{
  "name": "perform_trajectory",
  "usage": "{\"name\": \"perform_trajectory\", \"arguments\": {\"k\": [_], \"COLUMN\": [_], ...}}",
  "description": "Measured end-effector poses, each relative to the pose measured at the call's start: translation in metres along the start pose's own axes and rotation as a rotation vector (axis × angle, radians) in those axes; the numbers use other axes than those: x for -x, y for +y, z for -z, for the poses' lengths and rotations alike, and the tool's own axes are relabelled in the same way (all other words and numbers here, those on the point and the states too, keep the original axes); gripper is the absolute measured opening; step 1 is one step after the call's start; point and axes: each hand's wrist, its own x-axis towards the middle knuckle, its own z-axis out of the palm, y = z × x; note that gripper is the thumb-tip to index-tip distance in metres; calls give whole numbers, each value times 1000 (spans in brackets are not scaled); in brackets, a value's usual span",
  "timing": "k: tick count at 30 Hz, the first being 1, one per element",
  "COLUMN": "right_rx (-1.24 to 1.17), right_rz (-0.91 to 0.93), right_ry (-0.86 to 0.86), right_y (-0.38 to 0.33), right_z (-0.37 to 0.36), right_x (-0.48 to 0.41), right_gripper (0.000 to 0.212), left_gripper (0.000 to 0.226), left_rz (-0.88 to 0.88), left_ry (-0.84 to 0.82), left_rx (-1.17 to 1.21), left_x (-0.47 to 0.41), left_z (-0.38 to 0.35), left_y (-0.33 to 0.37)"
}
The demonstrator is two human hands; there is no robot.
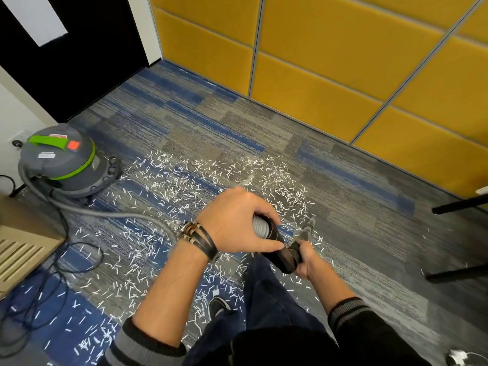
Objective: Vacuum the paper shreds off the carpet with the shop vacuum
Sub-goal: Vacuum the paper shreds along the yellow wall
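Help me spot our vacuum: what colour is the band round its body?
Bright green on the grey shop vacuum; head view.

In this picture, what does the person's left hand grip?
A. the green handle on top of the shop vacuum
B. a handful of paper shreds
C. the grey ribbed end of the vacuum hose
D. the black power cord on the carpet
C: the left hand curls round the grey ribbed hose end, just where it joins the black handle piece that the right hand holds.
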Motion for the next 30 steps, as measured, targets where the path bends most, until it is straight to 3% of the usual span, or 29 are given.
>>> {"name": "perform_trajectory", "arguments": {"k": [6, 13, 20, 26, 30], "right_rx": [46, 61, 65, 131, 112], "right_rz": [-64, 0, -64, 31, 61], "right_ry": [52, 18, 20, 4, -23], "right_y": [2, -33, -35, -103, -128], "right_z": [15, -6, -16, -4, -11], "right_x": [-1, -12, -16, -17, -24], "right_gripper": [40, 35, 38, 18, 19], "left_gripper": [40, 44, 44, 49, 47], "left_rz": [56, -2, 67, 99, 51], "left_ry": [-31, 50, -24, 169, 152], "left_rx": [54, -51, 20, 131, 112], "left_x": [5, -15, -33, -56, -74], "left_z": [-5, 7, 28, 32, 24], "left_y": [-14, -5, -31, -44, -40]}}
